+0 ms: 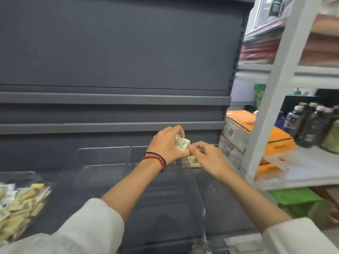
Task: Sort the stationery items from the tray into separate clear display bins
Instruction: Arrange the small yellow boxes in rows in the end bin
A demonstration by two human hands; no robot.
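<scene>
White sleeves [88, 228]; orange boxes [256, 136] right.

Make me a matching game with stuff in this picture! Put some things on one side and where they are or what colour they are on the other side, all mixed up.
Things:
1. beaded bracelet
2. small packet with a barcode
3. dark bottles
4. heap of pale packets

Places or colours:
A. standing on the white shelf at the right
B. red, on the wrist of the left hand
C. piled in a clear bin at the far left
D. held in the left hand, with the right hand close beside it

Pairs: 1-B, 2-D, 3-A, 4-C
</scene>
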